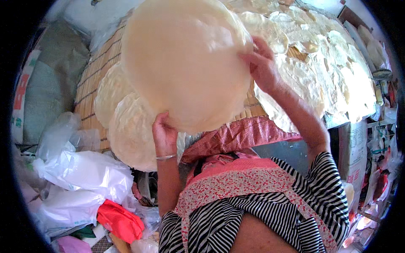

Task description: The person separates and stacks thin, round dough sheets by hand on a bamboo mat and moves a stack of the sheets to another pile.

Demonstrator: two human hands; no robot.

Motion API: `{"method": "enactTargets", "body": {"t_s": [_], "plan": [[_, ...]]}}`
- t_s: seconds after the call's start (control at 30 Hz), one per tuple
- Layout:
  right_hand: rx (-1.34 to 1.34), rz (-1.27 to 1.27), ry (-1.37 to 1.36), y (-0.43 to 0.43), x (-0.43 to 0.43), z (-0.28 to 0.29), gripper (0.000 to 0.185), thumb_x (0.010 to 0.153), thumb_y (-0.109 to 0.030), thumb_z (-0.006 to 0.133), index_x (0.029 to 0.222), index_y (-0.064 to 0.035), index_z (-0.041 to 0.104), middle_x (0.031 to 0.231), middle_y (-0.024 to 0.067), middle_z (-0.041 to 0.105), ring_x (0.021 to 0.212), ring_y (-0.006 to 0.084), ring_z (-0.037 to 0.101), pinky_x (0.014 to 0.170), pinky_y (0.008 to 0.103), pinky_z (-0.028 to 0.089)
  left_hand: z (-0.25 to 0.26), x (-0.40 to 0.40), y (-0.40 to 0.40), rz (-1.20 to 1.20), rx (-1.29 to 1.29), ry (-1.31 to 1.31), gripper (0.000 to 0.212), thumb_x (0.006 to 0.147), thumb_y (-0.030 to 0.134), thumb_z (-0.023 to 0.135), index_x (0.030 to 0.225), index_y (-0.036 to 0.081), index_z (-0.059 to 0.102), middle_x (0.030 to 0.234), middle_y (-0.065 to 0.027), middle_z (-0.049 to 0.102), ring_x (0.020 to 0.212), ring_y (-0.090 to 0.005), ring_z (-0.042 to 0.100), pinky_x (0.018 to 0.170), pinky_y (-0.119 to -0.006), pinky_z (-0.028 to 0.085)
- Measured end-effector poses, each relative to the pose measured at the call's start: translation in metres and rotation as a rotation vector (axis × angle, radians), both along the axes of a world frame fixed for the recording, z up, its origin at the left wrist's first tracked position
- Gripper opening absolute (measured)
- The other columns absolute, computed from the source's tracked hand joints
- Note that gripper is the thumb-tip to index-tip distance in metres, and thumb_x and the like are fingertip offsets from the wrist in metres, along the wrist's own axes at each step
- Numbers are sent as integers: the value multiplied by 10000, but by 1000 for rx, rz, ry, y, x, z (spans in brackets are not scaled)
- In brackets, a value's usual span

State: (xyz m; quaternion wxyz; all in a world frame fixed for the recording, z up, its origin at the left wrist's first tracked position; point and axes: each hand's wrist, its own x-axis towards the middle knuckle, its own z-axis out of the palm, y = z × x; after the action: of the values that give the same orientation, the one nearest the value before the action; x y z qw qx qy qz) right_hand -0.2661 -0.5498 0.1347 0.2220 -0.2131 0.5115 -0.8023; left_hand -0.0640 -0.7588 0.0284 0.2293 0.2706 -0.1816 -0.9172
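A large, round, thin pale sheet of dough or dried wrapper (186, 66) is held up before me by its edge. My left hand (165, 134) grips its lower left rim, with the thumb on the near face. At the upper right rim, my right hand (262, 64) pinches the edge between thumb and fingers. Below it on the left, two similar round sheets (131, 136) overlap on a slatted bamboo mat (90, 95). Many more thin sheets (294, 76) lie overlapping to the right, some wrinkled at the edges.
Pink shiny cloth (234, 132) hangs along the mat's near edge. White plastic bags (88, 174) and a red bag (120, 219) are piled at lower left. Grey-green sacking (44, 91) stands at far left. A printed carton (351, 151) and a cluttered rack (379, 158) stand at right.
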Motion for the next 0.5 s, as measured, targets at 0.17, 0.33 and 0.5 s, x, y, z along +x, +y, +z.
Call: {"method": "enactTargets", "body": {"t_s": [0.17, 0.33, 0.5], "plan": [[232, -164, -370, 30, -53, -157, 502, 736, -25, 538, 1173, -50, 293, 901, 149, 505, 740, 191, 556, 555, 291, 464, -85, -31, -15, -82, -171, -171, 358, 652, -71, 475, 1009, -44, 477, 949, -116, 531, 864, -257, 543, 789, -393, 467], [764, -322, 453, 41, -51, -185, 652, 650, -1, 585, 1223, -35, 275, 1095, 218, 429, 976, 298, 479, 774, 386, 427, -100, -24, -7, -24, -102, -283, 381, 660, -70, 468, 1039, -27, 473, 983, -124, 528, 917, -266, 532, 800, -419, 462], [796, 3, 1298, 21, 19, -137, 543, 612, -110, 634, 1126, -57, 468, 1242, 154, 389, 1236, 299, 261, 998, 429, 222, -107, -19, -8, 70, -255, -257, 380, 663, -70, 448, 1041, -36, 466, 995, -131, 524, 915, -256, 534, 803, -397, 455]]}}
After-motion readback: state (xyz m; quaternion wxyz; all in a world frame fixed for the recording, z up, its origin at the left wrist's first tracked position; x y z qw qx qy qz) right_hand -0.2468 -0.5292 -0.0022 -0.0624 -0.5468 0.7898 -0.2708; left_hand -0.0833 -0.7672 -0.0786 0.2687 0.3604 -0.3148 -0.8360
